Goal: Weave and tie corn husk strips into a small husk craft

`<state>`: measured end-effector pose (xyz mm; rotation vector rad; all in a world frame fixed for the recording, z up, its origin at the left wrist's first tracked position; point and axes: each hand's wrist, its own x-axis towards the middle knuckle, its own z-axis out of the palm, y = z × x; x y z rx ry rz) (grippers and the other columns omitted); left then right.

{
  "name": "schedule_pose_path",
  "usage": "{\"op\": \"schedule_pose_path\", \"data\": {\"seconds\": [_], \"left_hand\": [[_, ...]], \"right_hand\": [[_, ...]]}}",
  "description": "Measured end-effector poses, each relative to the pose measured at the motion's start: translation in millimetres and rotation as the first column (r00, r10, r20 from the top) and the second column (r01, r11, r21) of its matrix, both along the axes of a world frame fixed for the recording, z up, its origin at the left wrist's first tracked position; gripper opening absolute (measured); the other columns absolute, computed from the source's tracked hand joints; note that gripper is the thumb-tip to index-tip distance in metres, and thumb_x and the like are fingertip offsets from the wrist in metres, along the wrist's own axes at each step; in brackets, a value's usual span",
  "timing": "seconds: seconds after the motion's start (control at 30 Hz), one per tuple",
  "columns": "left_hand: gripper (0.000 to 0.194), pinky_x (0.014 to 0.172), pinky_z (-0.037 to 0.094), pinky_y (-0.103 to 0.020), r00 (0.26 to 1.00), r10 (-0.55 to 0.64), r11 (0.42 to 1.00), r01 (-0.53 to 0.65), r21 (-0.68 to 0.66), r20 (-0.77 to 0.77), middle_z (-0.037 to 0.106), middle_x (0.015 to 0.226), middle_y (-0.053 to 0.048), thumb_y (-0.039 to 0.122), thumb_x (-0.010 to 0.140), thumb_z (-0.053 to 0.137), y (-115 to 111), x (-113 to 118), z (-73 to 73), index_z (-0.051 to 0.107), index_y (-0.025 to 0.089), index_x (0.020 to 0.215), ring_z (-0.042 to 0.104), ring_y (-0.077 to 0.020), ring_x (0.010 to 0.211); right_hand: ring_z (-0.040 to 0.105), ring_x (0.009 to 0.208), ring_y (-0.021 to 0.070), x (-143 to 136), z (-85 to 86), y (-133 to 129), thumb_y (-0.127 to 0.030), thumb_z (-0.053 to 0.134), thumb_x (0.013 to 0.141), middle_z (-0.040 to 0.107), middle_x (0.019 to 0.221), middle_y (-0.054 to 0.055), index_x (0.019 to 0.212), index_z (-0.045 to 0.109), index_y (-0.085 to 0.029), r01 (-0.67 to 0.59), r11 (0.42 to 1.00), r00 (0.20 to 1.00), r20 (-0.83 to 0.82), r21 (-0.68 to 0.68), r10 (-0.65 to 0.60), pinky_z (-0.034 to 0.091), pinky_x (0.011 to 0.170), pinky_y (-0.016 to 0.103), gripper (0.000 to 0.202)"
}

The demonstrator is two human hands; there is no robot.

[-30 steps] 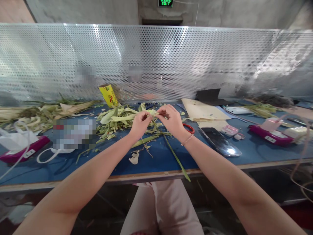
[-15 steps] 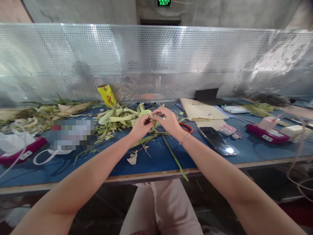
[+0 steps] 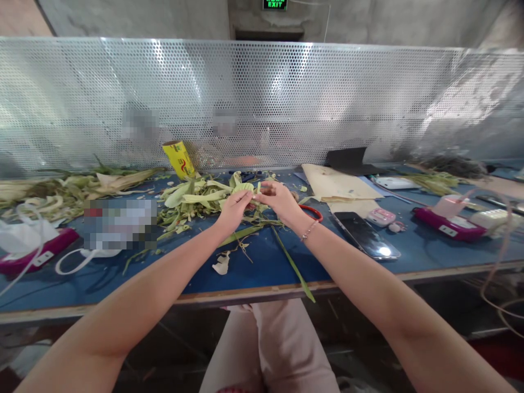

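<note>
Over the blue table, my left hand and my right hand meet at the fingertips, both closed in a pinch. A small pale green leaf strip sticks up between them; the rest of it is hidden by my fingers. Just behind and left of my left hand spreads a heap of green leaf strips, which look like husks. Beside my right wrist, a red loop handle lies on the table. A long green blade of leaf stretches below my hands to the table's front edge.
A yellow tube leans near the perforated metal screen. Rightward are brown paper, a phone and a purple power strip. More husks and a white cable are at left.
My fingers have shifted slightly, and a pale green tip now shows upright between them. A thin shiny sliver at my right fingertips no longer shows. The things on the table have not moved.
</note>
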<state>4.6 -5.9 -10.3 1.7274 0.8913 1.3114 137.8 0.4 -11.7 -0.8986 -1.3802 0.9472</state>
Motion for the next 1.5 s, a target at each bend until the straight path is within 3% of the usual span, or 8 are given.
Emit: {"op": "schedule_pose_path", "data": {"seconds": [0.17,0.33,0.53,0.7,0.83,1.17,1.3,1.5], "left_hand": [[0.027,0.057,0.041,-0.024,0.976,0.102,0.991,-0.084,0.102,-0.190,0.045,0.055,0.002,0.040,0.076,0.046,0.2,-3.0,3.2,0.046,0.018,0.060,0.050,-0.0109,0.057],[0.027,0.056,0.039,-0.025,0.940,0.174,0.974,-0.121,0.189,-0.293,0.050,0.054,0.002,0.036,0.079,0.042,-4.1,-3.6,5.5,0.045,0.018,0.058,0.049,-0.0115,0.056],[0.028,0.055,0.039,-0.024,0.962,0.130,0.985,-0.097,0.144,-0.241,0.050,0.053,0.002,0.037,0.080,0.041,-11.5,-0.1,7.3,0.043,0.018,0.060,0.049,-0.0111,0.054],[0.023,0.056,0.039,-0.024,0.962,0.127,0.987,-0.100,0.122,-0.241,0.050,0.054,0.002,0.032,0.080,0.041,-13.8,0.5,8.7,0.045,0.018,0.063,0.050,-0.0107,0.056],[0.015,0.056,0.040,-0.022,0.976,0.110,0.992,-0.096,0.082,-0.189,0.050,0.059,0.003,0.028,0.080,0.043,-14.0,0.9,9.6,0.045,0.018,0.069,0.050,-0.0086,0.055],[0.013,0.055,0.041,-0.021,0.991,0.040,0.993,-0.025,0.114,-0.125,0.046,0.061,0.004,0.026,0.079,0.043,-6.2,0.0,3.8,0.044,0.018,0.069,0.048,-0.0070,0.054],[0.016,0.056,0.040,-0.021,0.990,0.057,0.993,-0.044,0.107,-0.127,0.044,0.058,0.004,0.025,0.080,0.042,-6.4,-0.1,3.2,0.042,0.018,0.066,0.047,-0.0074,0.054],[0.017,0.057,0.040,-0.021,1.000,0.006,1.000,-0.006,0.008,-0.011,0.045,0.060,0.003,0.028,0.080,0.040,-6.8,2.1,3.5,0.043,0.018,0.067,0.047,-0.0075,0.056]], "right_hand": [[0.056,0.071,0.0130,1.6,4.6,-3.6,-0.031,0.060,0.063,0.062,0.074,0.002,0.075,0.061,-0.018,-0.010,0.990,0.997,0.080,0.140,-0.001,0.044,0.071,0.029,0.018],[0.054,0.067,0.0124,1.9,6.4,-6.7,-0.033,0.053,0.069,0.061,0.071,0.001,0.072,0.062,-0.018,-0.002,0.977,0.988,0.150,0.212,-0.030,0.043,0.065,0.027,0.018],[0.047,0.057,0.0091,-0.3,10.5,-12.5,-0.038,0.059,0.064,0.054,0.060,-0.002,0.065,0.058,-0.018,-0.039,0.983,0.997,0.068,0.182,0.027,0.039,0.056,0.023,0.020],[0.045,0.054,0.0072,0.8,13.3,-17.0,-0.041,0.067,0.055,0.049,0.058,-0.004,0.062,0.053,-0.018,-0.219,0.975,0.969,-0.110,0.019,0.220,0.040,0.054,0.023,0.027],[0.045,0.055,0.0066,2.8,14.5,-18.7,-0.035,0.070,0.054,0.048,0.060,-0.005,0.060,0.050,-0.018,-0.322,0.946,0.936,-0.163,-0.030,0.313,0.042,0.058,0.024,0.026],[0.044,0.055,0.0052,6.4,13.4,-15.9,-0.022,0.066,0.057,0.046,0.058,-0.006,0.056,0.047,-0.017,-0.391,0.920,0.907,-0.181,-0.030,0.379,0.039,0.057,0.022,0.019],[0.042,0.054,0.0050,5.5,11.5,-14.1,-0.024,0.066,0.058,0.045,0.057,-0.006,0.056,0.047,-0.016,-0.384,0.923,0.916,-0.136,-0.027,0.377,0.037,0.057,0.023,0.021],[0.042,0.054,0.0044,5.2,7.7,-9.3,-0.030,0.065,0.060,0.046,0.058,-0.006,0.061,0.047,-0.016,-0.327,0.945,0.942,-0.083,-0.013,0.325,0.037,0.056,0.022,0.022]]}}
